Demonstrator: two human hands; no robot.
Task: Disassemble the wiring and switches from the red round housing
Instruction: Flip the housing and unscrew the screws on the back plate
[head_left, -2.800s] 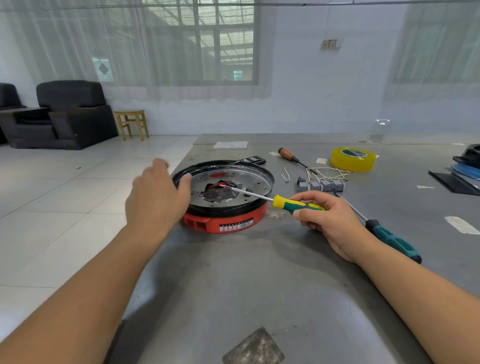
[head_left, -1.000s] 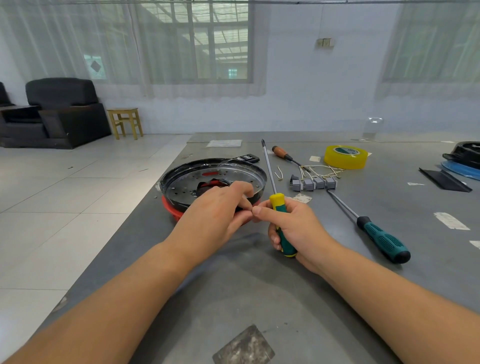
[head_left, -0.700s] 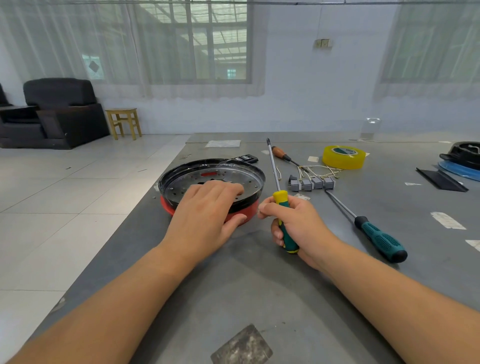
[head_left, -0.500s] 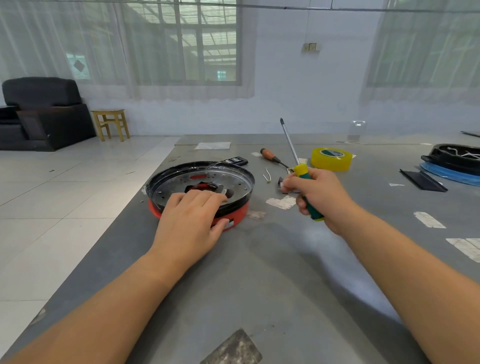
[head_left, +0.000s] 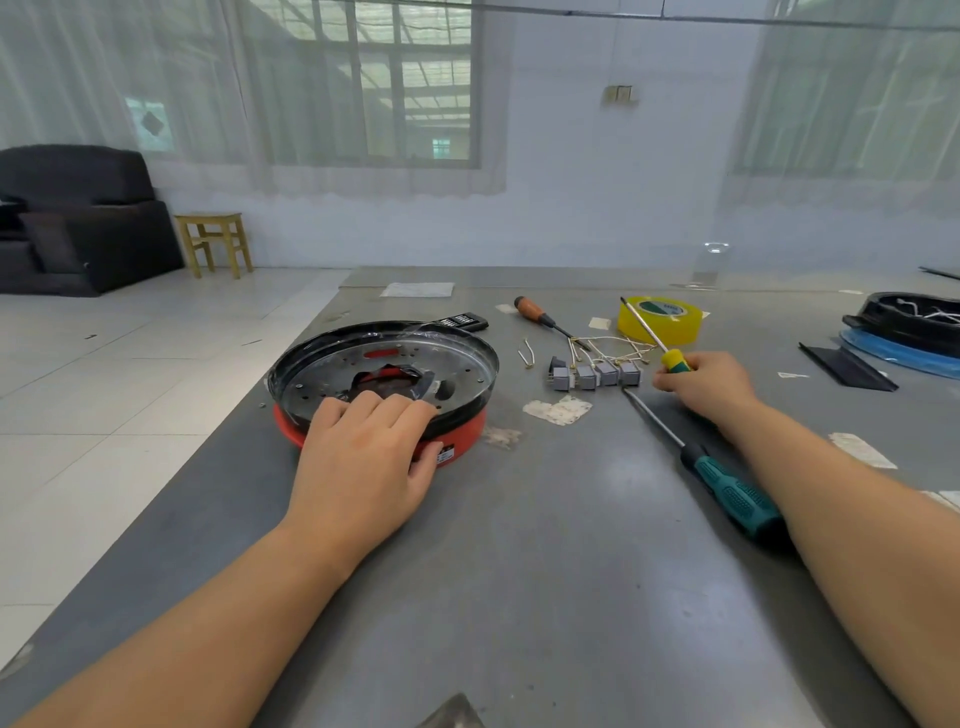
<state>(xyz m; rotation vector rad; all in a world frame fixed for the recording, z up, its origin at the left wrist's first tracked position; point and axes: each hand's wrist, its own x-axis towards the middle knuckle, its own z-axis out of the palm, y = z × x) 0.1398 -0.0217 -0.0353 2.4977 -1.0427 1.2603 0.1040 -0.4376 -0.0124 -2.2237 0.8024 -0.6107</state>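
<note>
The red round housing (head_left: 457, 436) with its black rim and perforated metal plate (head_left: 332, 371) sits on the grey table (head_left: 545, 545). My left hand (head_left: 369, 457) rests on its near rim, fingers hooked over the edge and thumb against the red side. My right hand (head_left: 709, 384) grips the yellow-and-green screwdriver (head_left: 674, 358), shaft pointing away towards the tape roll, low over the table just right of a row of grey switches (head_left: 595, 374) with pale wires (head_left: 613, 347).
A teal-handled screwdriver (head_left: 727, 488) lies by my right forearm. An orange-handled screwdriver (head_left: 540, 316), a yellow tape roll (head_left: 660, 319), a small bent wire (head_left: 527, 353) and paper scraps (head_left: 558, 410) lie behind. A black-and-blue housing (head_left: 914, 327) stands far right. The table's left edge drops to the tiled floor.
My right hand carried the yellow-and-green screwdriver away from the housing to the right and lowered it beside the switches. My left hand stayed on the housing's near rim.
</note>
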